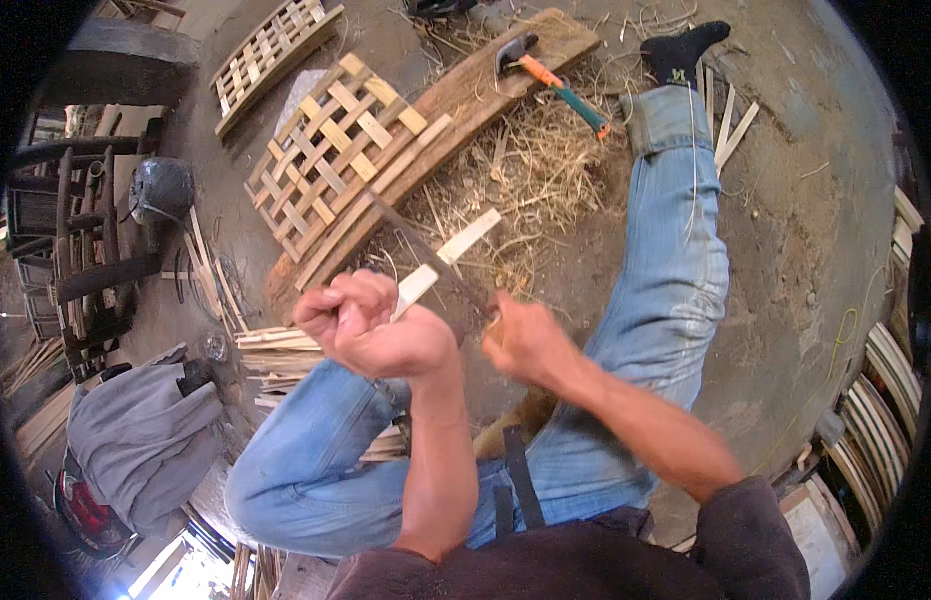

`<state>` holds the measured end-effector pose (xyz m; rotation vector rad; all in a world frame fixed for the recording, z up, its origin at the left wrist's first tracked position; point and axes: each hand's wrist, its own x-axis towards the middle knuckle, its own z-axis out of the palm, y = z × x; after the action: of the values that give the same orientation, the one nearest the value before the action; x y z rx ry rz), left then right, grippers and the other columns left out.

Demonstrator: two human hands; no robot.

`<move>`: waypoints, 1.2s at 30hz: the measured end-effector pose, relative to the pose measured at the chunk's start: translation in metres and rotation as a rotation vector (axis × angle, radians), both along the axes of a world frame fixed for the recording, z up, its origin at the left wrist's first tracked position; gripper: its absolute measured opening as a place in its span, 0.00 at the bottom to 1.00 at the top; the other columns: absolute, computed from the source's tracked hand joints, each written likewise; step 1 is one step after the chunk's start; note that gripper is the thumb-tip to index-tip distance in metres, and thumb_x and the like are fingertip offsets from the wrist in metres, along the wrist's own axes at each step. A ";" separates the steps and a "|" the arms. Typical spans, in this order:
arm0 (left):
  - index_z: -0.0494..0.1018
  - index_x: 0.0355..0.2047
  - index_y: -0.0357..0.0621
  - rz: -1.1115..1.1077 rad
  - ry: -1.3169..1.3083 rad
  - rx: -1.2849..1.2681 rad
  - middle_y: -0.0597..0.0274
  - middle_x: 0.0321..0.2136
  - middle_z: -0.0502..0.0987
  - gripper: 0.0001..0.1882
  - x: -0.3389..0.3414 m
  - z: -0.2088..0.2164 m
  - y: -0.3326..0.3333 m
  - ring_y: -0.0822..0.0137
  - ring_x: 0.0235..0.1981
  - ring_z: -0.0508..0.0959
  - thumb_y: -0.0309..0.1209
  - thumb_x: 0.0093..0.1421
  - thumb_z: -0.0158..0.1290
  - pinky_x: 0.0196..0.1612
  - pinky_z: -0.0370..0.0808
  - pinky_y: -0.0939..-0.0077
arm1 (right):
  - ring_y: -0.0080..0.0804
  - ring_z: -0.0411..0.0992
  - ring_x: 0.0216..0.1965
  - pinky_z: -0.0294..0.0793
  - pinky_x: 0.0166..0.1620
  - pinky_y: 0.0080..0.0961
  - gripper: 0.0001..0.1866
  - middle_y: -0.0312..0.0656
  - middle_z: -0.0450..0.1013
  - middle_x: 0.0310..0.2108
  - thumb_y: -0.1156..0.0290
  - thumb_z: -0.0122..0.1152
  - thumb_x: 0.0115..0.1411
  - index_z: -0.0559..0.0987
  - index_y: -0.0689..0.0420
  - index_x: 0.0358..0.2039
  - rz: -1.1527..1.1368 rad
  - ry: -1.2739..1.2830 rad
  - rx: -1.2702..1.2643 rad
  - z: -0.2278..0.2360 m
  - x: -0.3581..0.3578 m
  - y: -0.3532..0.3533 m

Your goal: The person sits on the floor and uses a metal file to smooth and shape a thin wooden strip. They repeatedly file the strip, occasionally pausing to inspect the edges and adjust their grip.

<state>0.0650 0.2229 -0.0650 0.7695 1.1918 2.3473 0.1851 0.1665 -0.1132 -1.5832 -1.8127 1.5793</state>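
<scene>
My left hand (377,325) is closed around a pale, flat bamboo strip (470,237), which sticks out up and to the right. In my right hand (528,343) is a knife, its long dark blade (417,245) pointing up and to the left. The blade lies across the strip, just beyond my left fingers. Most of the knife's handle is hidden in my grip. Beyond my hands, a woven lattice panel (335,140) of pale strips rests along a thick wooden plank (465,95).
A claw hammer (560,88) with an orange and green handle lies over the plank's edge. Shavings (560,190) cover the floor beside my outstretched leg (670,250). Another woven panel (270,55) is at the far left. Loose strips (280,355) lie by my bent knee.
</scene>
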 end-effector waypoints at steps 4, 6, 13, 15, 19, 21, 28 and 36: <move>0.57 0.31 0.43 0.067 -0.030 -0.074 0.67 0.12 0.53 0.06 0.003 0.000 -0.004 0.76 0.13 0.50 0.24 0.51 0.38 0.17 0.48 0.81 | 0.63 0.74 0.33 0.74 0.38 0.49 0.19 0.63 0.74 0.26 0.69 0.58 0.52 0.71 0.67 0.42 0.069 -0.101 0.030 -0.021 0.002 -0.005; 0.56 0.31 0.42 0.056 0.000 -0.086 0.67 0.12 0.53 0.07 0.000 0.001 0.001 0.76 0.13 0.50 0.25 0.50 0.38 0.17 0.48 0.81 | 0.63 0.74 0.33 0.75 0.38 0.48 0.19 0.62 0.75 0.27 0.69 0.57 0.52 0.71 0.67 0.42 0.009 -0.144 -0.057 -0.029 0.006 0.009; 0.57 0.31 0.43 0.012 0.005 -0.064 0.67 0.11 0.53 0.08 0.007 0.000 -0.003 0.76 0.13 0.49 0.24 0.49 0.39 0.17 0.47 0.81 | 0.61 0.75 0.33 0.75 0.37 0.50 0.19 0.61 0.74 0.25 0.68 0.60 0.51 0.71 0.65 0.40 0.081 -0.037 -0.026 -0.016 0.024 0.009; 0.57 0.32 0.43 -0.003 -0.020 -0.028 0.68 0.11 0.52 0.08 -0.001 -0.001 -0.001 0.77 0.13 0.50 0.24 0.49 0.39 0.17 0.47 0.81 | 0.61 0.75 0.32 0.75 0.36 0.50 0.18 0.60 0.74 0.24 0.68 0.61 0.51 0.70 0.65 0.39 0.141 0.033 0.047 0.010 0.018 0.009; 0.57 0.32 0.44 0.006 0.006 -0.031 0.68 0.11 0.52 0.08 0.003 0.000 -0.006 0.77 0.13 0.50 0.23 0.49 0.38 0.17 0.46 0.81 | 0.62 0.74 0.30 0.75 0.35 0.51 0.17 0.59 0.74 0.23 0.69 0.62 0.50 0.69 0.64 0.37 0.099 0.003 0.037 -0.013 0.021 0.003; 0.57 0.32 0.44 0.024 0.027 -0.043 0.68 0.11 0.52 0.08 0.001 -0.002 -0.006 0.77 0.12 0.50 0.24 0.49 0.38 0.17 0.46 0.81 | 0.62 0.74 0.30 0.75 0.35 0.50 0.16 0.59 0.74 0.23 0.70 0.61 0.50 0.69 0.65 0.36 0.039 0.082 -0.008 -0.006 0.015 -0.003; 0.56 0.31 0.43 -0.012 0.047 -0.023 0.68 0.11 0.52 0.08 0.003 -0.003 0.004 0.77 0.13 0.49 0.23 0.49 0.38 0.17 0.46 0.81 | 0.62 0.74 0.31 0.74 0.36 0.52 0.14 0.60 0.74 0.23 0.70 0.59 0.50 0.70 0.65 0.35 0.050 0.065 0.055 -0.016 0.015 0.008; 0.57 0.31 0.42 -0.114 0.080 0.042 0.67 0.12 0.53 0.08 0.025 0.000 -0.009 0.76 0.13 0.50 0.25 0.49 0.40 0.17 0.48 0.81 | 0.60 0.76 0.33 0.75 0.39 0.50 0.20 0.62 0.75 0.27 0.65 0.58 0.52 0.73 0.65 0.43 0.089 -0.029 0.028 -0.018 0.028 0.000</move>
<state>0.0901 0.2141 -0.0652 0.9287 1.1027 2.2738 0.2130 0.1663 -0.1312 -1.5409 -1.9367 1.5696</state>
